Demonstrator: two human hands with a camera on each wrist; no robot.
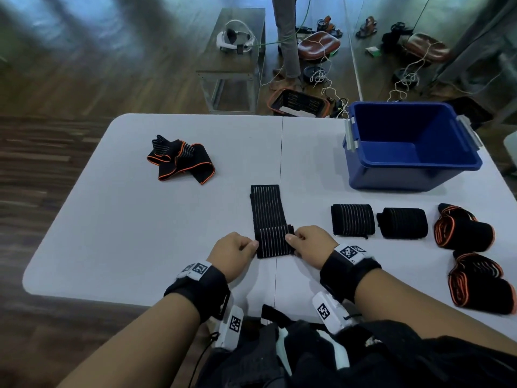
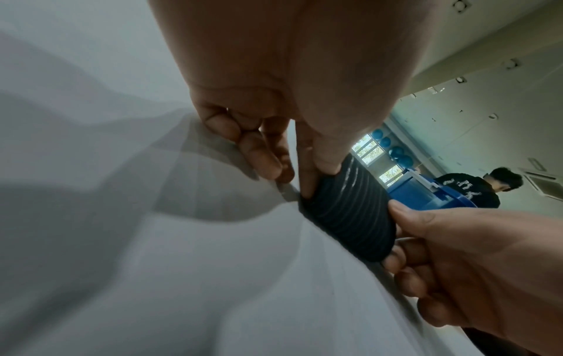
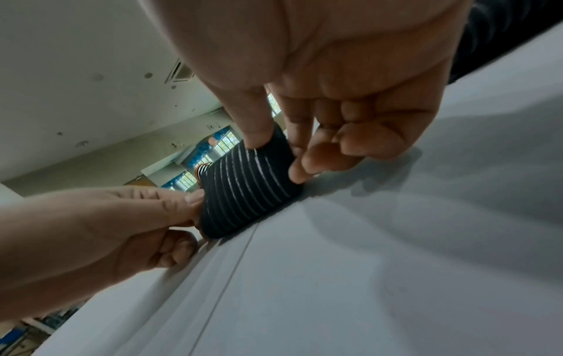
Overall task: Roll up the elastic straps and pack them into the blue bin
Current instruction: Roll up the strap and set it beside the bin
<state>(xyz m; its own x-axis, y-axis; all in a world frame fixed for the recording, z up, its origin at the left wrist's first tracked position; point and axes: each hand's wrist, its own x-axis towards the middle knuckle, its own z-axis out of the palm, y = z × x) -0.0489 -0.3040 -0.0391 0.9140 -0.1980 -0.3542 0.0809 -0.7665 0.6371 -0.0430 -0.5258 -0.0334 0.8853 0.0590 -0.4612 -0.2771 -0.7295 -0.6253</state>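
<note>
A black strap with white stripes (image 1: pixel 267 211) lies lengthwise on the white table (image 1: pixel 140 219), its near end rolled into a thick roll (image 1: pixel 275 242). My left hand (image 1: pixel 237 249) pinches the roll's left end (image 2: pixel 344 212) and my right hand (image 1: pixel 310 243) pinches its right end (image 3: pixel 246 192). The blue bin (image 1: pixel 408 147) stands at the back right with nothing visible inside. Two rolled black straps (image 1: pixel 352 219) (image 1: pixel 402 223) and two orange-edged rolls (image 1: pixel 463 228) (image 1: pixel 481 284) lie at the right. A loose orange-edged strap (image 1: pixel 181 159) is heaped at the far left.
Beyond the table's far edge stand a small side table (image 1: pixel 232 63) with a headset, a black basket (image 1: pixel 298 102) and cables on the wooden floor. A person (image 2: pixel 475 190) stands in the background of the left wrist view.
</note>
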